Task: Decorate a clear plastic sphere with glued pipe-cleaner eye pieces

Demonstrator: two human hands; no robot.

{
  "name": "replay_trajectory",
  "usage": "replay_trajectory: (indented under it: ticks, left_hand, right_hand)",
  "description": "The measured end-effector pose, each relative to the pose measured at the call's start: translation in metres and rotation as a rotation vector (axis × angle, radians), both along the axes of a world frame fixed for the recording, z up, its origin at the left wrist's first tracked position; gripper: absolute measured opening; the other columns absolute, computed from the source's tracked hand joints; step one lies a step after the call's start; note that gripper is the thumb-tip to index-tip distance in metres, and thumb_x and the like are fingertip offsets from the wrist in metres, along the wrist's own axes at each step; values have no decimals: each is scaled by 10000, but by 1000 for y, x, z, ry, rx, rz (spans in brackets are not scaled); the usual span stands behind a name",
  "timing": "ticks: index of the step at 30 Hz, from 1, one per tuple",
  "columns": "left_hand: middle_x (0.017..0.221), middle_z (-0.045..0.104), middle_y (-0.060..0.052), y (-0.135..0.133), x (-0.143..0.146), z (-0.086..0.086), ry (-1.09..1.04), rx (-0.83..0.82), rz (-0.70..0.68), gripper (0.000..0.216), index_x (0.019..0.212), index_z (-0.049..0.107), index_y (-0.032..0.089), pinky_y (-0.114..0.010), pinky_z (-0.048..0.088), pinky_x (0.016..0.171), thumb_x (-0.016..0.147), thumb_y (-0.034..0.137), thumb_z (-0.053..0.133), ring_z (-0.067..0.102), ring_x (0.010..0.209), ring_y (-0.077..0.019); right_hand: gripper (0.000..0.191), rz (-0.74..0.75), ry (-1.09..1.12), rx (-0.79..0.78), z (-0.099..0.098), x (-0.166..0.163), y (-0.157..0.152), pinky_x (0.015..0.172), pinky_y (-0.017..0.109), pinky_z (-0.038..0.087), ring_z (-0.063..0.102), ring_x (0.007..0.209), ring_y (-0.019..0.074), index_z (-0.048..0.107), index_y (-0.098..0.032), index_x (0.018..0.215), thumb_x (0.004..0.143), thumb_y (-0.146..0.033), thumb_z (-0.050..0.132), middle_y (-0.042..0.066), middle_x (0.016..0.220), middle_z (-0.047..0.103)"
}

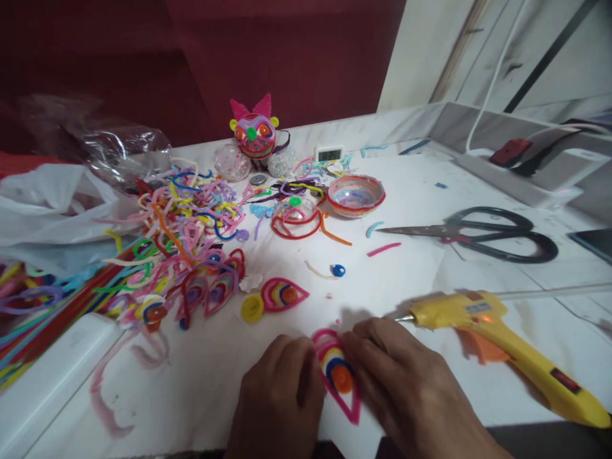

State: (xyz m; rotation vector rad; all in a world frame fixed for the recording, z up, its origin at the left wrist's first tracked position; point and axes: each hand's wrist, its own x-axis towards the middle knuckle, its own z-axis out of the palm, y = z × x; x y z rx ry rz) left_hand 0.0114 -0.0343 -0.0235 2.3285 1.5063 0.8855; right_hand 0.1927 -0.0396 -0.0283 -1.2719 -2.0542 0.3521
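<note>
A teardrop-shaped pipe-cleaner piece (342,378) lies on the white table near its front edge, with a pink outline, yellow and blue bands and an orange coil. My left hand (282,395) presses its curled fingers against the piece's left side. My right hand (406,382) grips the opposite edge, fingers bent and close together; the fingertips of both are partly hidden. Farther back rests a similar pink teardrop piece (285,295), touching a yellow coil (252,308). A yellow hot glue gun (482,319) lies on its side just beyond my right hand, its nozzle pointing left.
Black-handled scissors (497,236) lie at right. Loose pipe cleaners (191,217) are heaped at left beside a plastic bag (62,197). A bowl (356,195), a pink-eared figure (255,132) and a small digital clock (329,154) stand behind. A power strip (530,178) is at far right.
</note>
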Motion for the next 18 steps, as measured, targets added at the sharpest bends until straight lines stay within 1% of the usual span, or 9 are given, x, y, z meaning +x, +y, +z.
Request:
replay_trajectory:
  ticks: [6, 10, 13, 15, 16, 18]
  left_hand:
    - [666, 546, 23, 1, 7, 0, 42, -57, 94, 110, 774, 552, 211, -254, 407, 559, 836, 134, 502, 538, 591, -134]
    - [667, 552, 18, 2, 8, -4, 66, -41, 136, 109, 748, 542, 216, -263, 400, 563, 815, 141, 499, 540, 596, -144]
    - [670, 555, 18, 2, 8, -5, 90, -37, 150, 107, 745, 542, 217, -267, 401, 572, 805, 138, 501, 549, 601, -147]
    - [671, 557, 14, 2, 9, -2, 110, -51, 156, 109, 736, 540, 215, -271, 399, 579, 798, 135, 499, 553, 607, -150]
    - [672, 558, 11, 1, 10, 0, 118, -74, 160, 109, 732, 539, 215, -272, 397, 580, 797, 138, 499, 554, 609, -152]
    - [668, 564, 9, 1, 10, 6, 112, -150, 180, 97, 732, 540, 216, -268, 394, 579, 805, 162, 504, 550, 601, -149]
  right_hand:
    - [210, 12, 25, 18, 0, 0, -1, 596, 281, 532, 597, 742, 170, 631, -177, 1054, 948, -146, 452, 58, 855, 577]
    - [230, 18, 27, 61, 11, 5, -4, 608, 270, 543, 606, 742, 163, 630, -165, 1065, 965, -158, 424, 71, 873, 596]
    - [251, 2, -36, 154, 19, 17, -12, 624, 279, 545, 630, 787, 189, 634, -159, 1060, 967, -166, 400, 94, 898, 635]
    - [264, -59, -83, 233, 16, 31, -21, 673, 313, 553, 649, 853, 221, 641, -192, 1074, 961, -183, 402, 92, 924, 661]
    - [271, -115, -98, 266, 12, 39, -27, 723, 339, 555, 652, 904, 235, 640, -229, 1103, 960, -202, 412, 80, 951, 672]
    - [313, -238, -140, 312, 0, 59, -39, 872, 432, 523, 620, 1061, 278, 600, -273, 1223, 959, -261, 433, 75, 1095, 672]
